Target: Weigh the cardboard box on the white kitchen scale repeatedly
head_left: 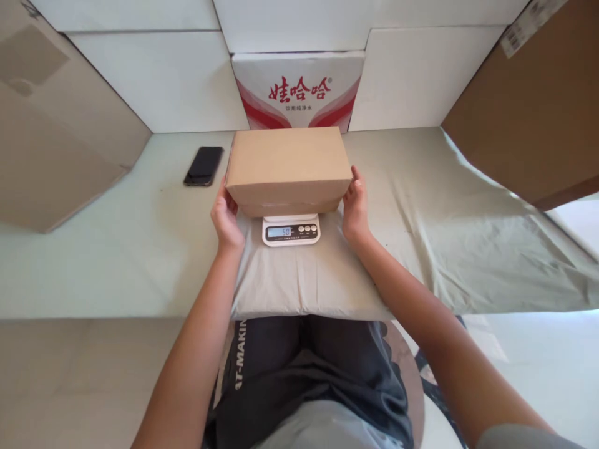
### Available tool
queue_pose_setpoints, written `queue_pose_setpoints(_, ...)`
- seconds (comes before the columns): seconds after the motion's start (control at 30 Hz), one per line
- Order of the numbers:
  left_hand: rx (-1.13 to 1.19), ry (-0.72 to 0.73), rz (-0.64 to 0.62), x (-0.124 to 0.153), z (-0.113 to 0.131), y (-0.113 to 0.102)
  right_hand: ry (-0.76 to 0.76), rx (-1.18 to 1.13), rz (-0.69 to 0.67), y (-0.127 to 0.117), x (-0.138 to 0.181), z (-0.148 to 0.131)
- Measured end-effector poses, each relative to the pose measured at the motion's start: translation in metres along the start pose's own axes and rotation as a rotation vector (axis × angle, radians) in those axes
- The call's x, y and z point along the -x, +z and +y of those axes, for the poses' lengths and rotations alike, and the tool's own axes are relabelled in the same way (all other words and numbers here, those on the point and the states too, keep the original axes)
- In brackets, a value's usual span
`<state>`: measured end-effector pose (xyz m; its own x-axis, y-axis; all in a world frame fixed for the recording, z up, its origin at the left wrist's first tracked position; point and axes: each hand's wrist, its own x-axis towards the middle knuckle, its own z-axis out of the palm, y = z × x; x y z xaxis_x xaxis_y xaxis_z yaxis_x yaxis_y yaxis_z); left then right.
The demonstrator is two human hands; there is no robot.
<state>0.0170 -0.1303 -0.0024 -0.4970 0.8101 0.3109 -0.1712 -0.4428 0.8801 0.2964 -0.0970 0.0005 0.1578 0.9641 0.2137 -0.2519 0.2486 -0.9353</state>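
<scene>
A closed brown cardboard box (289,159) is over a white digital kitchen scale (291,240), whose display reads what looks like 50. Whether the box rests fully on the weighing plate cannot be seen, since it covers most of the scale. My left hand (226,215) is at the box's left side, fingers partly hidden behind its edge. On the opposite side my right hand (356,202) presses against the box with its fingers along the right end. Between them, the two hands grip the box.
A black smartphone (204,166) lies left of the box. White cartons (161,78) and a red-and-white printed carton (299,93) stand behind. Large brown cartons flank the table at left (60,137) and right (528,106). The pale green tablecloth (491,262) is wrinkled at right.
</scene>
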Motion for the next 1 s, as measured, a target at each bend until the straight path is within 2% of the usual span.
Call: queue_pose_setpoints(1.0, -0.007, 0.039, -0.067, 0.0036, 0.0029, 0.0017, -0.089, 0.053, -0.115, 0.0064, 0.0073, -0.0023)
